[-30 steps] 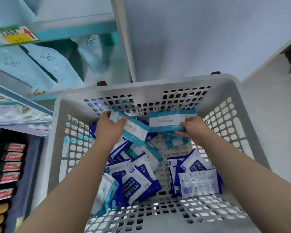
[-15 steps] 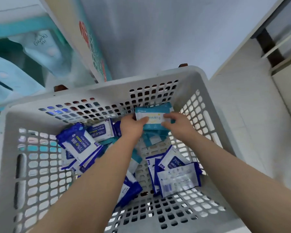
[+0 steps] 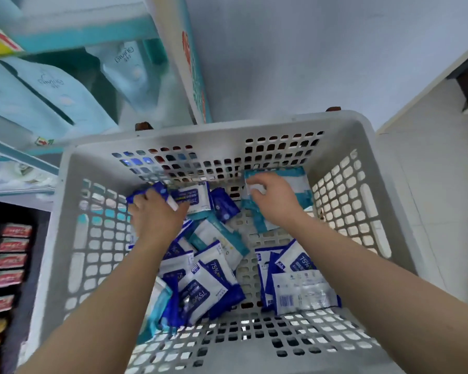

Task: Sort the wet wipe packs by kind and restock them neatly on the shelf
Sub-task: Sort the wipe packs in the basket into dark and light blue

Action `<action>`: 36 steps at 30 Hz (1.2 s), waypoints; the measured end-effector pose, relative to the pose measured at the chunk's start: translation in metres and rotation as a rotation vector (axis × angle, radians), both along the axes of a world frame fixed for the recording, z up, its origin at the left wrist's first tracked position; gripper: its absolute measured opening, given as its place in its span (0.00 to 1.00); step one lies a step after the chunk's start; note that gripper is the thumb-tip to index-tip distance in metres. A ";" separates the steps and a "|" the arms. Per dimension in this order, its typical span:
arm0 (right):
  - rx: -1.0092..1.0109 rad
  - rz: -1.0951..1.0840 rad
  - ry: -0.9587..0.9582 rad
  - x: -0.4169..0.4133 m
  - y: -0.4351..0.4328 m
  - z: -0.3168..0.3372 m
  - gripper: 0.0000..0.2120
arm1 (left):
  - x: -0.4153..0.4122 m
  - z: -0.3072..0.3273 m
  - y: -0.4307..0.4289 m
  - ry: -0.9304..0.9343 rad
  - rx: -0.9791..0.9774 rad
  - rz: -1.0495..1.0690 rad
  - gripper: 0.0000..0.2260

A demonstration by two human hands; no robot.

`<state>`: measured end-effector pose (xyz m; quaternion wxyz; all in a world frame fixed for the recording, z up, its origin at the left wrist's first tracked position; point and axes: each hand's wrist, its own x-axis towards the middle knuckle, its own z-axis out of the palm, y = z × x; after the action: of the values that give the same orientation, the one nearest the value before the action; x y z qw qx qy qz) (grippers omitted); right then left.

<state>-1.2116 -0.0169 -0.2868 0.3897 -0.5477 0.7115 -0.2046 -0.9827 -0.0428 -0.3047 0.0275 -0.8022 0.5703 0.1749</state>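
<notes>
A grey perforated basket (image 3: pixel 368 147) holds several wet wipe packs of two kinds: dark blue "75%" packs (image 3: pixel 208 290) and teal-and-white packs (image 3: pixel 216 238). My left hand (image 3: pixel 154 214) reaches into the far left of the basket, its fingers curled round a dark blue pack (image 3: pixel 161 191). Over at the far right wall my right hand (image 3: pixel 273 198) pinches a teal-and-white pack (image 3: pixel 297 182), which leans against that wall on other teal packs. One pack (image 3: pixel 303 292) lies back side up, showing a barcode.
On the left stand teal shelves (image 3: pixel 73 39) holding large light-blue wipe bags (image 3: pixel 57 87). Lower left shows rows of red-labelled goods (image 3: pixel 11 260). A white upright panel (image 3: pixel 184 58) rises behind the basket. Pale floor tiles (image 3: pixel 430 184) lie to the right.
My hands have parted. The left hand let go of the teal pack and moved left onto a dark blue pack. The right hand keeps the teal pack at the far right wall.
</notes>
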 end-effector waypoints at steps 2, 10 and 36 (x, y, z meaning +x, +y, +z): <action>0.077 0.040 -0.066 0.027 -0.009 -0.003 0.15 | 0.012 0.003 0.005 -0.038 0.152 0.100 0.48; 0.325 0.071 -0.155 0.092 -0.040 -0.036 0.14 | 0.035 0.002 0.017 0.221 0.131 0.223 0.51; 0.688 0.274 0.241 -0.053 0.077 0.038 0.19 | -0.048 0.044 0.053 0.865 0.578 -0.228 0.16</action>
<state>-1.2643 0.0597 -0.2485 0.4881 -0.4952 0.6993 0.1657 -1.0302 0.0104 -0.2609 0.0287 -0.5494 0.5417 0.6355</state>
